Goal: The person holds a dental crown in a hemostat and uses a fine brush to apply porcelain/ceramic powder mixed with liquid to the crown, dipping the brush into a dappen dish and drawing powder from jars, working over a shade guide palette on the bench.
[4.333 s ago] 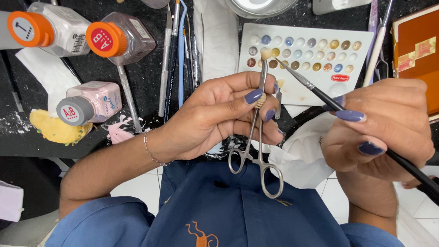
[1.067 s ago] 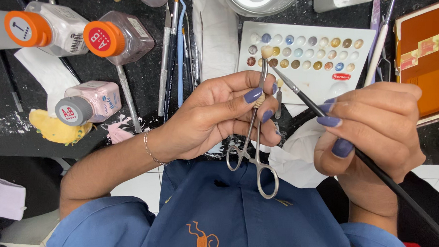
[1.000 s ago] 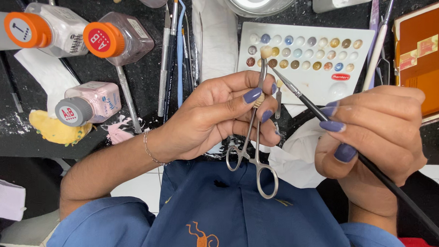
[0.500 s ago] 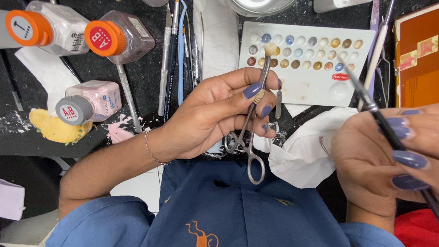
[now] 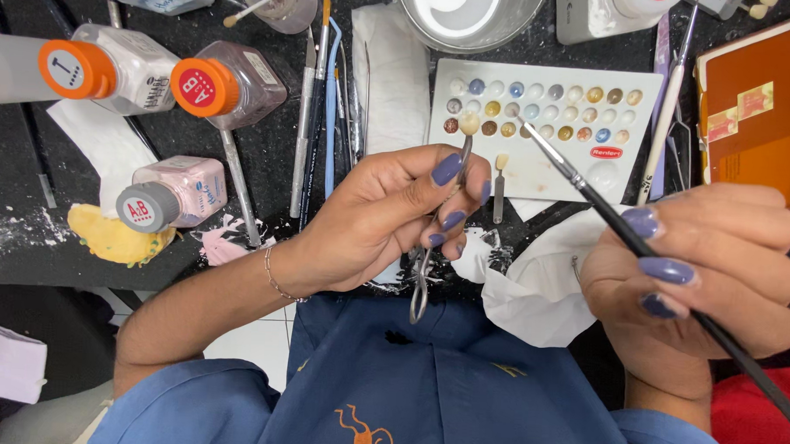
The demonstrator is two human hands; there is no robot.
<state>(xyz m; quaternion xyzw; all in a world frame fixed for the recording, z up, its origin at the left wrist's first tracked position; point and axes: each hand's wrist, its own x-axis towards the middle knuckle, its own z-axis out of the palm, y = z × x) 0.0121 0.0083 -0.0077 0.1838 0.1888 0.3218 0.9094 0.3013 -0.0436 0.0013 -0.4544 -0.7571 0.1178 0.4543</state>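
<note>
Head view: the left hand [image 5: 391,217] pinches a pair of slim metal forceps [image 5: 439,223] closed around a small cream tooth crown [image 5: 469,123], held up at the lower left corner of the white palette [image 5: 546,170]. The right hand [image 5: 704,268] is wrapped around a fine black brush [image 5: 639,248], whose tip points to 10 o'clock and stops just short of the crown, not touching it. Judged from this, the colouring work is under way but not finished: the crown shows plain cream, and the brush is clear of both crown and wells. The palette carries three rows of small wells filled with beige, brown, grey and blue dabs. At 12 o'clock stands a glass bowl [image 5: 468,14] with a whitish inside; contents cannot be told. At 9 to 10 o'clock lie two orange-capped bottles [image 5: 212,84] and a grey-capped bottle [image 5: 173,197] with pinkish contents, all capped.
</note>
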